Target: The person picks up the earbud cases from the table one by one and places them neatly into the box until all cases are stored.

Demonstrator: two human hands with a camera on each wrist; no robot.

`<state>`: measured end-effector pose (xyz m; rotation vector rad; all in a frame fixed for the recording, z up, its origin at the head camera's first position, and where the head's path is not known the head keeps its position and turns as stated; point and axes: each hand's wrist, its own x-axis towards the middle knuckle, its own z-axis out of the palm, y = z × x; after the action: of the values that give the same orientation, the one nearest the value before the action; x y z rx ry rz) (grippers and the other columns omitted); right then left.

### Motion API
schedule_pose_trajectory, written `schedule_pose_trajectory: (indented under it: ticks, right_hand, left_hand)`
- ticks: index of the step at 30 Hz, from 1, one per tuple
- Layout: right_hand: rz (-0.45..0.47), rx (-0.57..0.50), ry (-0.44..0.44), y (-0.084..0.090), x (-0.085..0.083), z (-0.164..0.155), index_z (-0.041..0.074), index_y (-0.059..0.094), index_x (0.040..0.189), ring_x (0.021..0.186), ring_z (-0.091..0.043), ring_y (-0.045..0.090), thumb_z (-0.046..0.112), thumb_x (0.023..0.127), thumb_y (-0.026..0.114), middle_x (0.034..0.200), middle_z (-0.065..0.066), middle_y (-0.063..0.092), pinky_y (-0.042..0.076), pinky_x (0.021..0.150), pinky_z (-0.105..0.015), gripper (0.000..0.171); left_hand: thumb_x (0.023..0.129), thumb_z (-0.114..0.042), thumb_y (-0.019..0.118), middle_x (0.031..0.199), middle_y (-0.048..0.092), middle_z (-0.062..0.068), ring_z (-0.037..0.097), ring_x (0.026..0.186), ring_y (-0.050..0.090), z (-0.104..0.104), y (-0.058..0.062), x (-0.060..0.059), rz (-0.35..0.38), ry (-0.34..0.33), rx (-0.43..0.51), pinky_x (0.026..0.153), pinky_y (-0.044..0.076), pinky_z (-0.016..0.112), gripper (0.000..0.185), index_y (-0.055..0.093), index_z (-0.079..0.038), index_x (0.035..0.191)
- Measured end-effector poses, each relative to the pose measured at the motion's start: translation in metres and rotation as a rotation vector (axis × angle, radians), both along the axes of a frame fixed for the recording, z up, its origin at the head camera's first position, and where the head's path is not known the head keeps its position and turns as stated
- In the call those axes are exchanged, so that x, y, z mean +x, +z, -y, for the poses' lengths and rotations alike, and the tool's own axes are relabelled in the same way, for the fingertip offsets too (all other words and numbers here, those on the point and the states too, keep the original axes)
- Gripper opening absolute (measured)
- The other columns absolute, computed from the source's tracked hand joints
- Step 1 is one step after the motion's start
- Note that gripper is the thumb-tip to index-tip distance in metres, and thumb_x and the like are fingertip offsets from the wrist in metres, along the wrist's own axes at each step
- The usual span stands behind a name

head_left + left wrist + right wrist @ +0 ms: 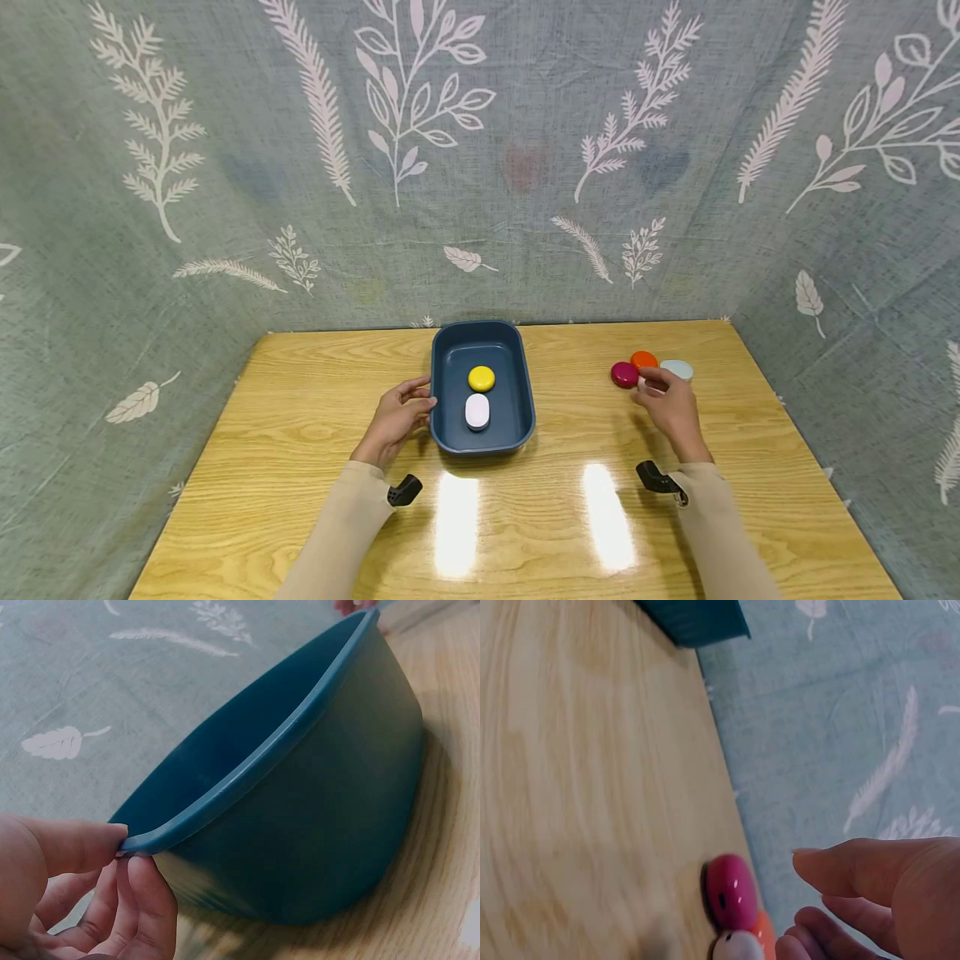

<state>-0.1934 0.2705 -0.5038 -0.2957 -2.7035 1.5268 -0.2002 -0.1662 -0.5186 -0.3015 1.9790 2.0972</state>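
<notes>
A dark blue rectangular bin [504, 421] stands on the table, holding a yellow round piece [482, 379] and a white oval piece [477, 411]. My left hand [395, 419] pinches the bin's left rim, thumb on top and fingers beneath, as the left wrist view shows. At the right, my right hand [669, 410] hovers close by a cluster of smooth rounded pieces. Its thumb and fingers [844, 868] are apart with nothing between them. The cluster has a magenta piece [624, 375], an orange piece [643, 360], a pale blue piece [678, 370] and a white piece [736, 947], partly hidden by the hand in the head view.
The wooden table [315, 375] ends at a grey-green leaf-patterned cloth [487, 208] hanging behind and at both sides. Bare wood lies between the bin and the cluster. A small black device sits at each wrist, by the beige sleeves [330, 525].
</notes>
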Motion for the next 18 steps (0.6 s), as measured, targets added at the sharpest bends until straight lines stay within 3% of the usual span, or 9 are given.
schedule_pose_trajectory:
  ticks: [7,13,18]
  right_hand:
    - [0.003,-0.001,-0.035,-0.006,0.002,-0.012,-0.012,0.053,0.146,0.132,-0.048,0.057,0.003,0.099,0.069,0.142,-0.035,0.055,0.056,0.101,-0.034,0.052]
    - [-0.019,-0.01,-0.075,-0.012,0.004,-0.018,-0.014,0.054,0.143,0.13,-0.049,0.058,-0.001,0.097,0.07,0.139,-0.037,0.056,0.051,0.082,-0.008,0.05]
    - [-0.029,0.001,-0.115,-0.013,0.005,-0.018,-0.016,0.055,0.141,0.127,-0.051,0.061,-0.002,0.096,0.07,0.137,-0.039,0.057,0.043,0.073,0.0,0.05]
  left_hand:
    - [0.103,0.002,0.064,0.118,0.053,0.012,0.011,0.082,0.06,0.0,0.001,0.001,0.007,0.006,0.002,0.07,0.055,0.024,0.051,0.051,0.002,0.152]
    - [0.103,0.002,0.063,0.12,0.053,0.013,0.011,0.082,0.06,0.0,0.002,0.002,0.004,0.005,-0.003,0.07,0.054,0.023,0.051,0.051,0.002,0.153]
    - [0.103,0.003,0.063,0.12,0.053,0.013,0.012,0.084,0.06,0.0,0.002,0.001,0.011,0.012,-0.002,0.071,0.054,0.023,0.051,0.052,0.001,0.152]
